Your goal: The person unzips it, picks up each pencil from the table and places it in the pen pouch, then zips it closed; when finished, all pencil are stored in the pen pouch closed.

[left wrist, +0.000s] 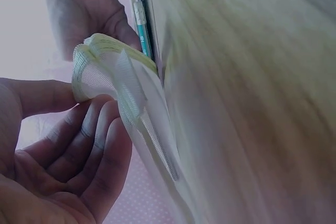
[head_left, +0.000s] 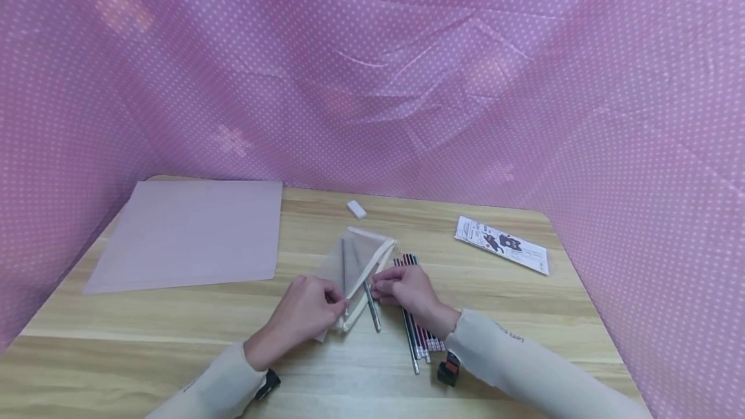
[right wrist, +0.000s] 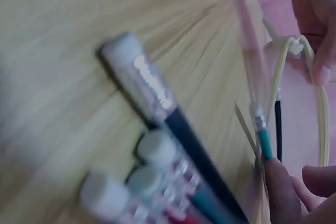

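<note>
A sheer mesh pouch (head_left: 363, 247) with cream edging lies in the middle of the wooden table, its mouth toward the person. My left hand (head_left: 308, 309) pinches the near end of the mouth's edge between thumb and fingertips. One green pencil (head_left: 373, 312) sticks out of the mouth, eraser end toward the person. Through the mesh another dark pencil (head_left: 343, 257) shows inside. At the mouth's right side is my right hand (head_left: 410, 290), one fingertip against the green pencil in the right wrist view, thumb and fingers apart. Several pencils (right wrist: 194, 150) lie bunched beneath that hand.
A white eraser (head_left: 356, 209) lies beyond the pouch. On the right is a flat packet (head_left: 503, 244) with black animal drawings. A pale sheet (head_left: 192, 235) covers the table's left back. Pink dotted cloth (head_left: 372, 83) hangs around the back and sides.
</note>
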`<action>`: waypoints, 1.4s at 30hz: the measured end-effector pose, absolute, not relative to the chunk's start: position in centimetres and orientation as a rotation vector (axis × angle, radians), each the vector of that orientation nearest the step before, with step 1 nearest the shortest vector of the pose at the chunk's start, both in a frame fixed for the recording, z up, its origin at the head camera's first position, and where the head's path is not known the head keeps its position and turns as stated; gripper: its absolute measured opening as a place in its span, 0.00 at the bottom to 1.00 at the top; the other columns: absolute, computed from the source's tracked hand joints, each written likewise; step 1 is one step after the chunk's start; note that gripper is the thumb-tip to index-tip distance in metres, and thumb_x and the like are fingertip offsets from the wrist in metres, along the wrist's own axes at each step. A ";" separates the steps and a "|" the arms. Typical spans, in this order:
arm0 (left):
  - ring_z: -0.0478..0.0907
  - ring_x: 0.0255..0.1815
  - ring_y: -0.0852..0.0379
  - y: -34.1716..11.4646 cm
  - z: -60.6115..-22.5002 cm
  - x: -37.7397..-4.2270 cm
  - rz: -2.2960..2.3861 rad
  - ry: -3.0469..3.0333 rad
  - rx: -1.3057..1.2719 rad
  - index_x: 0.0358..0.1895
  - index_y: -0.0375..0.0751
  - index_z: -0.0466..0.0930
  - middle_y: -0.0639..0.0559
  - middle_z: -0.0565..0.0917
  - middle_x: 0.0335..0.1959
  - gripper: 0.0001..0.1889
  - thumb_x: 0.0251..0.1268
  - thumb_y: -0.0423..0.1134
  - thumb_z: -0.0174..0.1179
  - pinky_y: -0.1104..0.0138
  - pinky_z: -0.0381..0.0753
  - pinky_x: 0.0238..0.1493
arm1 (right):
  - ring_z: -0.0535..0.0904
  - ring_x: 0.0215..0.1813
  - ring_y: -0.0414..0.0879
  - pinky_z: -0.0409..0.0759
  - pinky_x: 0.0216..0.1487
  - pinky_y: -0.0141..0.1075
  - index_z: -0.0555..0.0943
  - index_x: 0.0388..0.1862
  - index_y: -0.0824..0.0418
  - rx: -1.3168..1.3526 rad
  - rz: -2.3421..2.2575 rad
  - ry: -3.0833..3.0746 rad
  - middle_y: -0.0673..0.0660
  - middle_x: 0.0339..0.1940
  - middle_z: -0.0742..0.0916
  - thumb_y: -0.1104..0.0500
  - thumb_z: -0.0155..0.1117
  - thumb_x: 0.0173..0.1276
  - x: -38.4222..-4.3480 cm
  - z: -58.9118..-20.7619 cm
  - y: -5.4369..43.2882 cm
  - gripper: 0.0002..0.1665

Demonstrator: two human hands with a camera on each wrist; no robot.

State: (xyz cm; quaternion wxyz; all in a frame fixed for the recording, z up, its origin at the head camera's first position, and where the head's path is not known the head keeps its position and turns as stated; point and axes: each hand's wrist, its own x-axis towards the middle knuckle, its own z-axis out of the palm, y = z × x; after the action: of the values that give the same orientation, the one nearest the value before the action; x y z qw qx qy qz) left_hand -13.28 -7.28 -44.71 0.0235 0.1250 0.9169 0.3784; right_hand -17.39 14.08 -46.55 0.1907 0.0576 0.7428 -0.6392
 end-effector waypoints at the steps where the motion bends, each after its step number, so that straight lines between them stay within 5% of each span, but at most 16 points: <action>1: 0.72 0.13 0.64 -7.3 -44.7 -13.3 1.167 2.846 0.389 0.25 0.47 0.88 0.61 0.84 0.17 0.05 0.57 0.38 0.70 0.72 0.69 0.16 | 0.91 0.39 0.47 0.89 0.46 0.37 0.83 0.51 0.74 0.143 -1.794 2.067 0.69 0.44 0.90 0.72 0.62 0.65 -17.4 -46.6 14.0 0.15; 16: 0.76 0.19 0.66 -7.1 -44.7 -13.5 1.240 2.865 0.305 0.24 0.51 0.87 0.60 0.86 0.20 0.07 0.57 0.39 0.71 0.74 0.76 0.23 | 0.83 0.64 0.56 0.81 0.64 0.39 0.67 0.70 0.75 0.019 -2.096 1.601 0.74 0.67 0.79 0.73 0.51 0.70 -17.3 -45.8 14.2 0.29; 23: 0.79 0.19 0.61 -7.4 -44.2 -13.5 1.507 2.699 0.152 0.30 0.45 0.88 0.55 0.87 0.23 0.03 0.60 0.37 0.70 0.70 0.79 0.19 | 0.88 0.57 0.52 0.82 0.63 0.40 0.68 0.67 0.80 0.011 -2.179 1.700 0.74 0.61 0.83 0.72 0.54 0.70 -17.4 -44.3 16.5 0.27; 30: 0.84 0.22 0.58 -8.4 -43.9 -14.1 1.753 2.599 -0.006 0.32 0.40 0.88 0.48 0.89 0.25 0.04 0.61 0.37 0.70 0.66 0.86 0.26 | 0.89 0.52 0.44 0.85 0.57 0.34 0.69 0.69 0.78 0.114 -2.238 1.712 0.69 0.59 0.86 0.70 0.53 0.72 -18.0 -43.5 18.2 0.27; 38: 0.80 0.20 0.62 -8.3 -43.9 -13.9 1.599 2.753 0.129 0.27 0.44 0.88 0.52 0.88 0.23 0.04 0.58 0.37 0.71 0.71 0.81 0.22 | 0.89 0.53 0.45 0.85 0.58 0.35 0.67 0.70 0.78 0.122 -2.219 1.732 0.58 0.50 0.91 0.69 0.54 0.72 -18.3 -43.7 18.7 0.28; 42: 0.78 0.19 0.63 -8.0 -43.9 -13.7 1.493 2.808 0.163 0.25 0.46 0.87 0.54 0.87 0.22 0.04 0.56 0.37 0.72 0.72 0.79 0.21 | 0.89 0.53 0.45 0.85 0.58 0.35 0.66 0.70 0.79 0.127 -2.228 1.806 0.63 0.53 0.90 0.70 0.57 0.70 -18.2 -44.3 19.8 0.30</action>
State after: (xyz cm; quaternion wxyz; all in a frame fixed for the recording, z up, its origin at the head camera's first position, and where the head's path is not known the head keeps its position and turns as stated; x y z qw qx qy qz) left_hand -13.69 -7.98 -43.90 -0.0214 0.0511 0.8816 0.4687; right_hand -18.18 19.84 -44.34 0.1350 0.0438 0.6232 -0.7690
